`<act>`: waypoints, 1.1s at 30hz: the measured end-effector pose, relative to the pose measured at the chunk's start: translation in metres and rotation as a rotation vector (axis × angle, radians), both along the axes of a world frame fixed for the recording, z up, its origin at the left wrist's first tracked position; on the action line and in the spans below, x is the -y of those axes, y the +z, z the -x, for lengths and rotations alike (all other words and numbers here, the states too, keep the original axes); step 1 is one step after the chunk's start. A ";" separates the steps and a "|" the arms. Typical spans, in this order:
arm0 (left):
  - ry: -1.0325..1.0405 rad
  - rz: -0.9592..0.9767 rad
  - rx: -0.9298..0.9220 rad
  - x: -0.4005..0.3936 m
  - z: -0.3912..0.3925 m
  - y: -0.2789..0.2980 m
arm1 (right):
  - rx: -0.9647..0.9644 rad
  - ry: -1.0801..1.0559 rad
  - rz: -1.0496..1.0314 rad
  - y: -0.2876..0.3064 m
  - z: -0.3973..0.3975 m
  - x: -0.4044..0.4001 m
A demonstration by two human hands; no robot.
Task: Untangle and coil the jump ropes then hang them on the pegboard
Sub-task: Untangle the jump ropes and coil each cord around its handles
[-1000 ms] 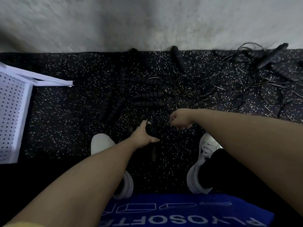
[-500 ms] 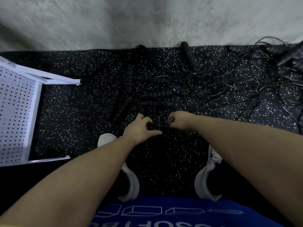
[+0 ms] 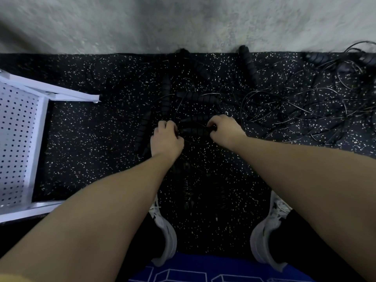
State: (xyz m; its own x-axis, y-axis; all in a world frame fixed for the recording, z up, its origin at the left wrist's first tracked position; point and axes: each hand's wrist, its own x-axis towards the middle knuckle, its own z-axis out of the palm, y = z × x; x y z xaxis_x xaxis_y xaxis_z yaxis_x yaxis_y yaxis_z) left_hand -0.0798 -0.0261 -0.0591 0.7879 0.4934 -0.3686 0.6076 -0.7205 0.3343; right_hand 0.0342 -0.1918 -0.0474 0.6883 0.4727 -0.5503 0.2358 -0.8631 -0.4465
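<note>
- Your left hand is out in front of you, low over the dark speckled floor mat. Its fingers are curled tight around thin black rope. What it holds is dark, so you can only just see it.
- Your right hand is just beside it, a little to the right. Its fingers are curled too, and they pinch something small and dark at the fingertips. It looks like rope or the end of a handle, but I cannot tell which.
- Between your two hands lies a black ridged handle, pointing from one hand to the other.
- The jump ropes are in a messy tangle on the mat, in front of you and off to your right. Thin black cords loop over each other there.
- More black handles lie on the mat past your hands. One handle rests near the grey wall.
- The white pegboard is on your left, full of little holes. It sits well apart from the ropes.
- Your two white shoes stand on the mat below your arms, one on each side.
- Something blue with white lines shows at the very bottom.
</note>
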 end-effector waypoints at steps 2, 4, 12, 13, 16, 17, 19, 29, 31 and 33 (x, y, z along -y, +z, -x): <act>-0.012 -0.052 -0.018 -0.003 0.000 -0.007 | 0.037 -0.015 0.002 -0.003 -0.002 -0.003; 0.045 -0.052 -0.051 -0.007 -0.002 -0.011 | 0.103 0.002 0.059 -0.005 -0.005 -0.007; 0.021 0.002 -0.027 -0.008 -0.007 -0.011 | 0.258 0.113 0.315 -0.013 -0.018 -0.022; -0.013 -0.021 -0.028 -0.007 -0.008 -0.011 | 0.215 0.089 0.296 -0.013 -0.018 -0.023; -0.023 0.006 -0.037 -0.005 -0.008 -0.008 | 0.116 0.067 0.281 -0.012 -0.016 -0.024; 0.010 0.047 -0.036 -0.005 -0.008 -0.007 | 0.115 0.098 0.307 -0.012 -0.015 -0.024; 0.049 0.098 -0.031 -0.005 -0.008 -0.003 | 0.124 0.141 0.334 -0.009 -0.015 -0.021; 0.131 0.443 0.089 -0.011 -0.037 0.096 | -0.058 -0.020 -0.155 0.128 -0.044 -0.003; 0.115 0.515 0.180 -0.006 -0.044 0.130 | -0.006 -0.087 -0.234 0.167 -0.047 0.007; 0.119 0.543 0.258 0.001 -0.048 0.167 | 0.020 -0.132 -0.314 0.204 -0.048 0.018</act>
State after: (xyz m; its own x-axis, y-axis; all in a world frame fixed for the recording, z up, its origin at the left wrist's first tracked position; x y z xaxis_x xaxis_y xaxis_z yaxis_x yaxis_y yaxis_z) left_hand -0.0316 -0.0268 0.1080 0.8364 0.3787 -0.3964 0.5237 -0.3383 0.7818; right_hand 0.0818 -0.2100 0.1563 0.7640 0.5229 -0.3780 0.1426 -0.7082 -0.6915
